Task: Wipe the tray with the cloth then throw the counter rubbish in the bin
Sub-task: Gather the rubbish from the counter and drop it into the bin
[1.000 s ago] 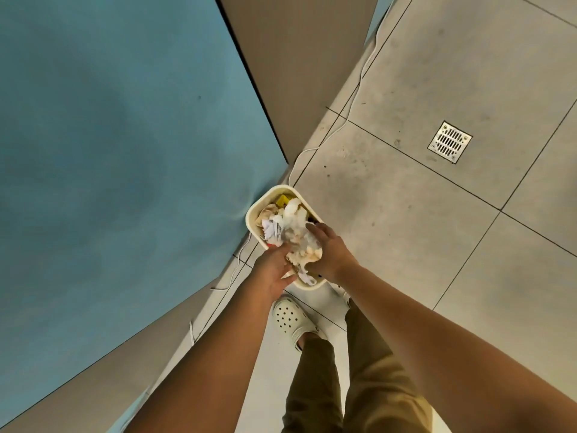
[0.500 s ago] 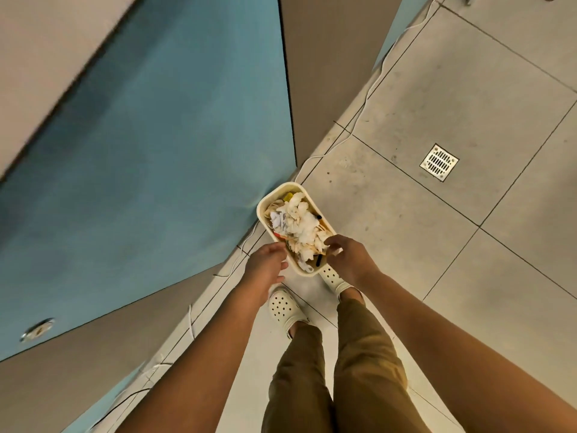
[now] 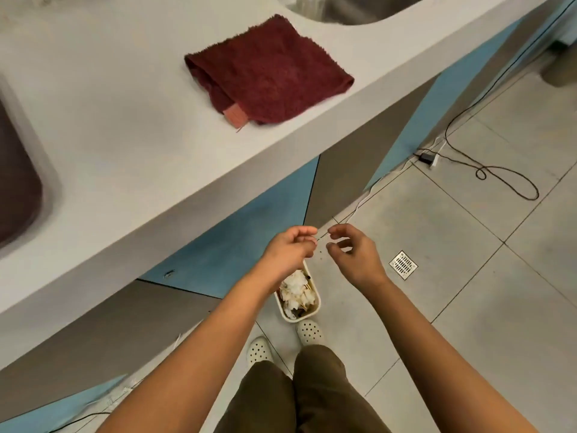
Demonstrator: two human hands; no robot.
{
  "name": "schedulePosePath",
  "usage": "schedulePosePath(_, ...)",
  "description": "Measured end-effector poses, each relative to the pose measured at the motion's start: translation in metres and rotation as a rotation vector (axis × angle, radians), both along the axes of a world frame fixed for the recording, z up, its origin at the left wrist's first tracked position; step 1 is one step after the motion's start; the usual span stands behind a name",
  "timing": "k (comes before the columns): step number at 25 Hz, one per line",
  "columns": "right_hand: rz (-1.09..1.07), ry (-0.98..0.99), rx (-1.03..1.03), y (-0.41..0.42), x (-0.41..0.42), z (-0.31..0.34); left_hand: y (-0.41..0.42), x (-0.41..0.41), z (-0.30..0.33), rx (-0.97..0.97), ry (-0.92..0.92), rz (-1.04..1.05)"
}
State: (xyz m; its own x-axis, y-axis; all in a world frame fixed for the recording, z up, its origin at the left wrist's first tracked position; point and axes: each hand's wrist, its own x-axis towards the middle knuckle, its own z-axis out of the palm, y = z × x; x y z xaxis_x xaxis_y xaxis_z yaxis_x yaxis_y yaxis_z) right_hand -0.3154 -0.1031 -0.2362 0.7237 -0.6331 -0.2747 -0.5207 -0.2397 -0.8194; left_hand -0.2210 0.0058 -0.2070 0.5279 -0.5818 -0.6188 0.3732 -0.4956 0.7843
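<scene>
Left hand (image 3: 288, 250): fingers loosely curled, nothing seen in the grip. Right hand (image 3: 354, 253): likewise loosely curled and empty, though a tiny scrap between the fingertips cannot be excluded. Both are held above the bin (image 3: 313, 309), apparently so that any crumbs fall in.

Bin: small, cream, oblong, set on the floor (image 3: 437, 245) against the cabinet front, just ahead of the shoes; filled with crumpled white paper.

Cloth (image 3: 268, 73): dark red, folded, fringed, laid near the edge of the worktop (image 3: 125, 120), well apart from both hands.
</scene>
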Motion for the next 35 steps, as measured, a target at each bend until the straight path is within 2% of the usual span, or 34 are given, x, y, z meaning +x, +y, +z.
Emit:
schedulePosePath(2, -0.02, -0.066, -0.069, -0.012, 0.003, 0.042, 0.003, 0.005, 0.045, -0.072, -0.029, 0.018)
schedulePosePath(8, 0.128, -0.331, -0.123, -0.018, 0.044, 0.146, 0.02, 0.029, 0.153, -0.205, -0.163, 0.181)
schedulePosePath(15, 0.273, -0.466, -0.114, -0.03, 0.106, 0.207, 0.028, 0.061, 0.224, -0.263, -0.325, 0.351)
schedulePosePath(27, 0.501, -0.44, -0.007, -0.013, 0.21, 0.217, 0.075, 0.13, 0.237, -0.175, -0.381, 0.69)
schedulePosePath(35, 0.515, -0.346, -0.09, 0.017, 0.309, 0.205, 0.123, 0.24, 0.222, -0.072, -0.451, 0.711)
